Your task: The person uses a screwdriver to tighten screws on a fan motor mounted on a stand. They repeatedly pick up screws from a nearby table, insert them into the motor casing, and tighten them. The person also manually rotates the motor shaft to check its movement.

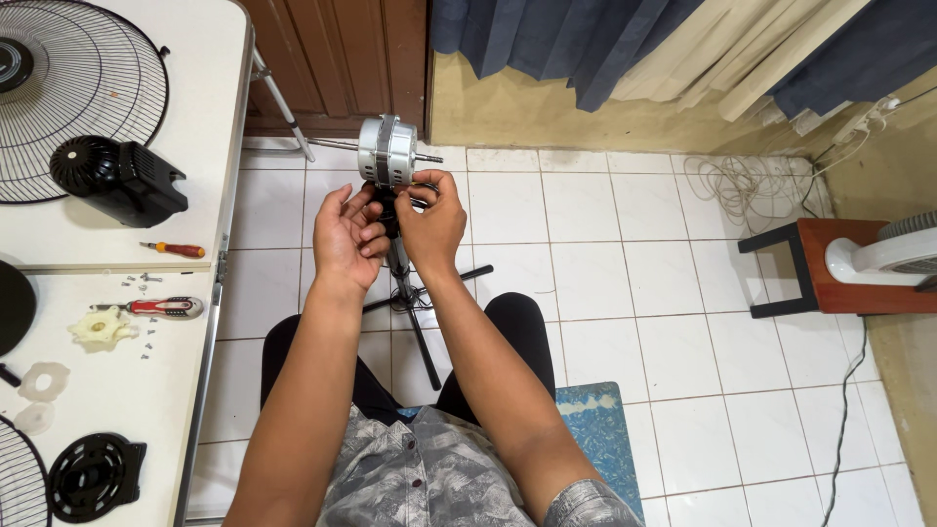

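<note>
From the head camera I see the silver fan motor (pixel 387 149) at about 12 o'clock from my hands, on top of a black stand (pixel 402 273) over the tiled floor (pixel 683 322). Its long axis lies sideways, the bare shaft pointing toward 3 o'clock. My left hand (pixel 348 237) and right hand (pixel 429 222) both pinch at the dark neck just beneath the motor; my fingers hide what they grip there, so I can't tell the part. At 9 o'clock the white tabletop (pixel 200 117) carries a wire fan guard (pixel 88 107), cut off at the frame edge, and a black housing (pixel 119 178)
</note>
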